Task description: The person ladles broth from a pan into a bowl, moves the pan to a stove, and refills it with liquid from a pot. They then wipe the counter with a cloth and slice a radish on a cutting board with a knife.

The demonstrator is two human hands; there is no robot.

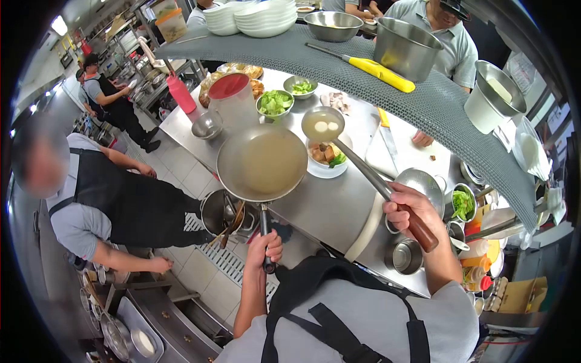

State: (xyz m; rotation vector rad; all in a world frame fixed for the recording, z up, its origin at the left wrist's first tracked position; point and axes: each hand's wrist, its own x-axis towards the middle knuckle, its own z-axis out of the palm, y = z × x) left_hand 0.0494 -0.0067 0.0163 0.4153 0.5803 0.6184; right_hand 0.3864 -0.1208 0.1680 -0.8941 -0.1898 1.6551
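Note:
My left hand [264,247] is wrapped round the black handle of a frying pan [261,162], which holds a thin layer of brownish liquid. In my right hand [413,209] is the wooden grip of a long-handled ladle [375,176]. Its bowl carries liquid with two pale round pieces [327,126] in it. Just below the ladle's bowl stands a white bowl [327,170] with brown chunks and green leaves [327,154]. The ladle partly hides that bowl, and the pan is held to its left.
Lettuce bowls [275,103], a red-lidded container [232,97] and a knife [388,137] are on the counter [302,209]. A shelf [266,51] overhangs it, bearing bowls and a yellow-handled tool [381,74]. A co-worker [121,193] stands at left beside a pot [212,212] of utensils.

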